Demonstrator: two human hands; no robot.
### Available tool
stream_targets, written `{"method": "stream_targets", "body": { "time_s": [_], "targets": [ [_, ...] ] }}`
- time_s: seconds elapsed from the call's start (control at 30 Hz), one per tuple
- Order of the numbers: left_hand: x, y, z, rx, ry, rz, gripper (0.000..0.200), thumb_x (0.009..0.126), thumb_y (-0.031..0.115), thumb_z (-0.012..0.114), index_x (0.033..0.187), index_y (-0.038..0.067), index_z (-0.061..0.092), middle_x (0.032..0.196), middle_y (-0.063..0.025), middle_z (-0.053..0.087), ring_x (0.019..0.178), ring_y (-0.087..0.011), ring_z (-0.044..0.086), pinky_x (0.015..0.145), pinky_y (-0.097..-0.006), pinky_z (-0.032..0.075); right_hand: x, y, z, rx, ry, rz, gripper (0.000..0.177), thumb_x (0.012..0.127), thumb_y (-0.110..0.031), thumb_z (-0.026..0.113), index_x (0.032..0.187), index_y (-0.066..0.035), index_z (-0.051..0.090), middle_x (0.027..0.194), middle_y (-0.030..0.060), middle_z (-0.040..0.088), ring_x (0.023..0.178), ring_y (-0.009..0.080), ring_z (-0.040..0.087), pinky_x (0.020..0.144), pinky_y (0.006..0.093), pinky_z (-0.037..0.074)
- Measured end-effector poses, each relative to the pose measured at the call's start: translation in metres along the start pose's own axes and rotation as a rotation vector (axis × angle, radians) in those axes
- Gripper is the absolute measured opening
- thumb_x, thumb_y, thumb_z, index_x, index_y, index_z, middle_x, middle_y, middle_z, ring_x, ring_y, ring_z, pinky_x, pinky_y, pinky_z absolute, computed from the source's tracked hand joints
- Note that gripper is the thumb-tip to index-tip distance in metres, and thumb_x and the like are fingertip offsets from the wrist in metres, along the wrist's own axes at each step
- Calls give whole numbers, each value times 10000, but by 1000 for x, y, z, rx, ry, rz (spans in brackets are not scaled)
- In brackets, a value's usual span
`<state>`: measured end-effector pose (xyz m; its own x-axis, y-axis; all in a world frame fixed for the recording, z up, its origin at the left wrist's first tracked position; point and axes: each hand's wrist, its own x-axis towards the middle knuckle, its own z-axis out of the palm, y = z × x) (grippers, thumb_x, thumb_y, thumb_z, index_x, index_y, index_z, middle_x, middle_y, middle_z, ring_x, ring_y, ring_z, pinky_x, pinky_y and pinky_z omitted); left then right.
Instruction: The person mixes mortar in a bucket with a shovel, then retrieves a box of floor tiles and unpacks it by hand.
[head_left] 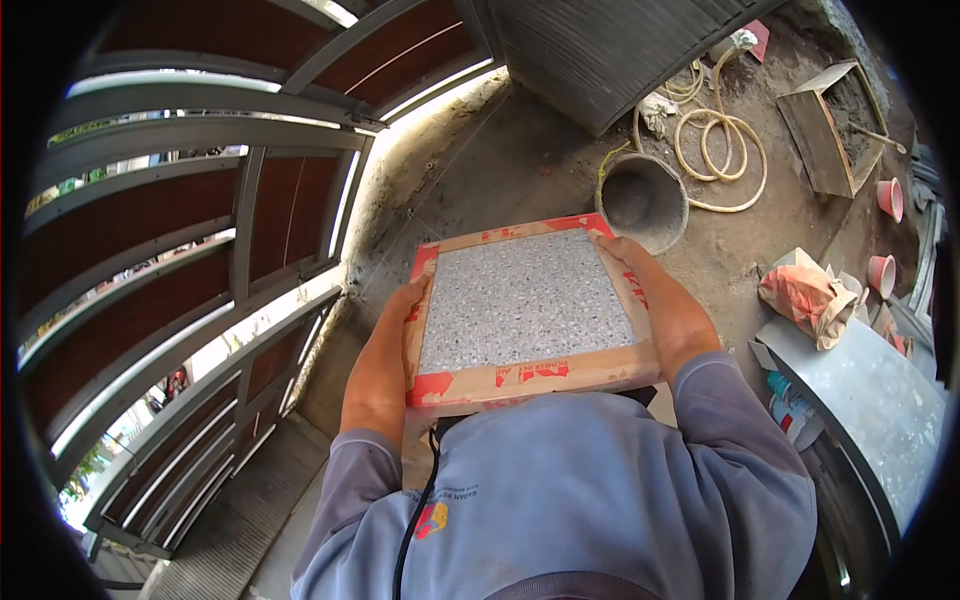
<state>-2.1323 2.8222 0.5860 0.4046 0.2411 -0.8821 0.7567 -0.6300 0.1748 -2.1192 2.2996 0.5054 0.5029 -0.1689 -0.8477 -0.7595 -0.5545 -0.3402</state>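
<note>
Held in front of my body is a tile box [480,383], a flat brown and red carton with a grey speckled tile [525,300] showing through its open top. My left hand [412,292] grips the carton's left side, with most of its fingers out of sight underneath. On the opposite side, near the far corner, my right hand [622,252] has hold of the edge; its fingers are partly hidden too. The carton's near edge is close to my shirt. Just beyond its far right corner a round bucket [645,203] stands on the ground.
To the left runs a metal-framed fence [245,220] with dark red panels. A coiled hose [735,150] lies on the dirt at the upper right, near a wooden trough [820,140]. Pink pails [889,200], a torn paper bag [808,300] and a metal sheet [860,390] are at right.
</note>
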Motion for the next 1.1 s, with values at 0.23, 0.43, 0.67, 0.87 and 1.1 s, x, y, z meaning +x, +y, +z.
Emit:
{"method": "stream_targets", "body": {
  "time_s": [0.23,0.43,0.67,0.87,1.1],
  "targets": [
    [60,83,-39,97,56,42,826,864,830,567,915,24,737,898,-164,694,745,-265,659,692,-457,514,0,3,-4,343,-18,117,874,868,-769,622,1187,36,732,1131,242,736,1010,340,722,929,446,531],
    [143,146,-52,185,-11,52,777,872,805,598,917,38,710,883,-139,678,711,-252,627,615,-443,493,0,-11,14,537,74,232,842,873,-756,629,1130,37,749,1054,243,748,909,354,742,909,440,546],
    [196,222,-78,370,-8,81,762,879,795,602,927,43,716,895,-130,687,711,-253,628,604,-428,492,62,7,84,743,82,261,810,887,-707,656,1110,67,744,1009,224,758,873,318,749,881,448,560],
    [263,244,-75,-91,-118,270,504,981,559,660,1012,63,748,956,-65,713,816,-158,643,677,-322,505,118,16,124,742,5,312,819,888,-733,632,1093,50,752,1003,208,760,854,306,740,861,427,559],
    [328,267,-62,-207,-181,480,330,1021,333,695,1163,37,727,1158,-27,699,997,-89,631,802,-206,500,154,15,122,814,16,332,886,866,-752,646,1160,81,715,1056,210,749,895,303,735,875,414,556]
  ]
}}
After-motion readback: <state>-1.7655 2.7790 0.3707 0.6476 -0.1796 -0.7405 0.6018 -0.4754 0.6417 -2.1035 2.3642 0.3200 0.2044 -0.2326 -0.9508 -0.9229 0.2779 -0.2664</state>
